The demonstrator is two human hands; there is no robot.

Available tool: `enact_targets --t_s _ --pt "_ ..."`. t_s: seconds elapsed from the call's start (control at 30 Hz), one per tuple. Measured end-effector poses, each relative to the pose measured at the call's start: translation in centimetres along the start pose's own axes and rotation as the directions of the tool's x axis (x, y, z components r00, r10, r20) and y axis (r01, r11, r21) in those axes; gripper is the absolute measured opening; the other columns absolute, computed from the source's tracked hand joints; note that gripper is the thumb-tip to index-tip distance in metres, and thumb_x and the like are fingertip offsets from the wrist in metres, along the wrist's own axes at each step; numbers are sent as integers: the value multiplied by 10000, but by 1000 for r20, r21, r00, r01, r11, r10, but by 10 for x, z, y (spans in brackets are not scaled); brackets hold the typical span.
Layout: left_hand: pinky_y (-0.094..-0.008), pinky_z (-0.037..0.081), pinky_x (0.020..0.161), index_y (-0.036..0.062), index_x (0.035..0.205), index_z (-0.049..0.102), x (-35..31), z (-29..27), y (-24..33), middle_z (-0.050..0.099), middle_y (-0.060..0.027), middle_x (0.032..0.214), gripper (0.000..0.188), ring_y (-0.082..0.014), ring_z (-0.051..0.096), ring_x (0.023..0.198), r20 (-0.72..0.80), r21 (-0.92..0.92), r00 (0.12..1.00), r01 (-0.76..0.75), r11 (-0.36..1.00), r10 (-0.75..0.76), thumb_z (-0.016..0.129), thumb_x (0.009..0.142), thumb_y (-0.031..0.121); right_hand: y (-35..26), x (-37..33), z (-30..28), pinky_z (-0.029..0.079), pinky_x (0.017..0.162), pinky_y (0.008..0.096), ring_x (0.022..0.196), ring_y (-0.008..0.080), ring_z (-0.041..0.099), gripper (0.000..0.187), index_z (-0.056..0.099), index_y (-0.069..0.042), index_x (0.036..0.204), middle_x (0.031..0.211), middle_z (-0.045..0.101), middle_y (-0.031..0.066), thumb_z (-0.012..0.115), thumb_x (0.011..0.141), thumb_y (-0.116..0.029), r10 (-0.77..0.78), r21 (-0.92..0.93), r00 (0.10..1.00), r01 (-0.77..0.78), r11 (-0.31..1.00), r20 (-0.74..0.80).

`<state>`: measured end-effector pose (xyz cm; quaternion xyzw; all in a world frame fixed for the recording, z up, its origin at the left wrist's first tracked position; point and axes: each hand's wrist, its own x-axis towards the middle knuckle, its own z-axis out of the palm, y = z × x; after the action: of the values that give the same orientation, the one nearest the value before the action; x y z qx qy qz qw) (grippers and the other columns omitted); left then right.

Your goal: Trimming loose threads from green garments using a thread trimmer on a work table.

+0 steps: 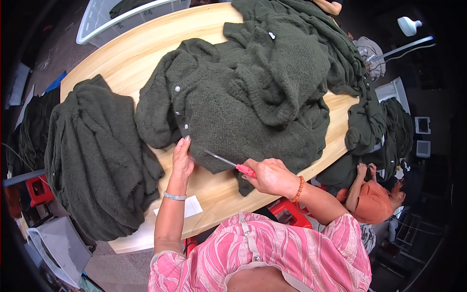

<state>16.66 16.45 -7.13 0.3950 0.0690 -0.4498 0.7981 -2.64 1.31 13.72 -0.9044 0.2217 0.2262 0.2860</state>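
Note:
A dark green knitted cardigan (219, 107) lies bunched on the wooden table in front of me, with pale, shiny buttons (177, 89) along its front edge. My left hand (182, 156) is closed on the near edge of the cardigan, just below the lowest visible button (186, 126). In my right hand (272, 176) is a red-handled tool (246, 170) with a thin metal shaft. Its tip points left, over the cardigan's lower edge and a short way from my left fingers. Whether the shaft is one blade or two, I cannot tell.
More dark green knitwear is heaped at the left (97, 160) and far right (335, 48) of the table (146, 39). White paper (193, 206) lies near my left forearm. A translucent bin (97, 24) stands beyond the table. At right sits a person in orange (372, 202).

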Motion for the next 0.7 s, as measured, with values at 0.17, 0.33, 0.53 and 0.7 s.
enact_targets --t_s 0.17,0.33,0.53,0.7 --pt "-276 464 938 81 1139 643 -5 14 5 670 -16 1139 181 -119 599 1055 -3 -54 1000 -8 998 8 580 993 168 1 -14 1 510 716 521 775 433 653 261 578 -31 1007 761 660 231 599 908 -272 -61 13 996 60 998 63" --pt "-265 463 922 84 1169 634 -21 21 2 667 -7 1142 209 -101 594 1047 -48 -1 993 -109 994 109 576 998 189 3 -27 5 507 717 526 775 438 651 273 580 -35 1014 770 660 239 602 909 -285 -40 41 996 38 998 75" --pt "-284 454 901 85 1148 625 -46 1 8 660 18 1119 199 -101 585 1024 -142 83 984 -94 992 105 570 1002 210 10 -35 5 500 721 531 786 436 649 269 578 -63 1055 790 666 234 597 918 -294 -54 75 997 49 996 57" --pt "-277 444 878 74 1118 626 -49 5 17 660 -13 1112 228 -100 585 982 -82 174 924 -355 919 372 556 1008 261 10 -35 10 508 699 509 794 415 653 283 605 -86 1105 828 679 202 619 916 -296 -107 105 994 107 989 -4"
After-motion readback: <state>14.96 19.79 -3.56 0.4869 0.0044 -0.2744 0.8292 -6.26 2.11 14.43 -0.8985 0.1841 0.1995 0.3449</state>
